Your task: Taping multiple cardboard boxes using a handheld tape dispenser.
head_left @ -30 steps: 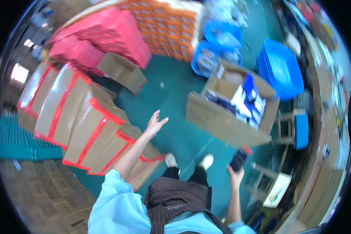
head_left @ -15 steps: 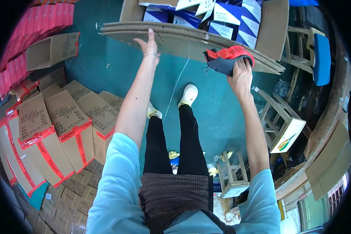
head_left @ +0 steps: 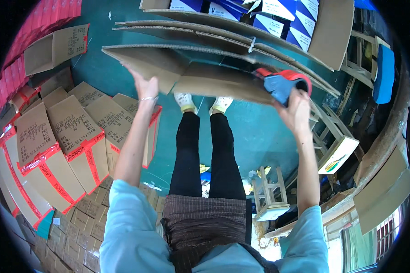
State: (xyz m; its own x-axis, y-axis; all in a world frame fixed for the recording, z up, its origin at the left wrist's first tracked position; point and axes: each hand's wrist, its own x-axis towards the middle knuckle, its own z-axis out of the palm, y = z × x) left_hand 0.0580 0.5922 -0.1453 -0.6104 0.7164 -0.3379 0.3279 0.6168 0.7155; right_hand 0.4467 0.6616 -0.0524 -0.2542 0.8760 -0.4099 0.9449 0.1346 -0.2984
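Observation:
My left hand [head_left: 144, 86] grips the left side of a brown cardboard carton [head_left: 223, 81], its fingers partly hidden behind the board. The carton stands partly unfolded, with a gap between its walls. In my right hand [head_left: 297, 111] is a tape dispenser [head_left: 280, 86] with a grey-blue body and a roll of red tape. It rests against the carton's right end; whether those fingers also pinch the board cannot be made out. Just beyond, more flattened cartons [head_left: 168, 32] stand on edge, leaning against a large open box [head_left: 330, 34] of blue-and-white shoe boxes [head_left: 269, 27].
Red-taped cartons [head_left: 73, 123] are stacked at left, near an open empty carton [head_left: 70, 45] and pink boxes [head_left: 45, 22]. On the right are a wooden stool [head_left: 337, 150] on its side and a blue-padded seat [head_left: 384, 73]. A small stool [head_left: 271, 195] stands by my legs.
One carton has come away from the leaning stack toward me and spread partly open. My left hand moved left and nearer; the right hand with the dispenser moved slightly right and nearer.

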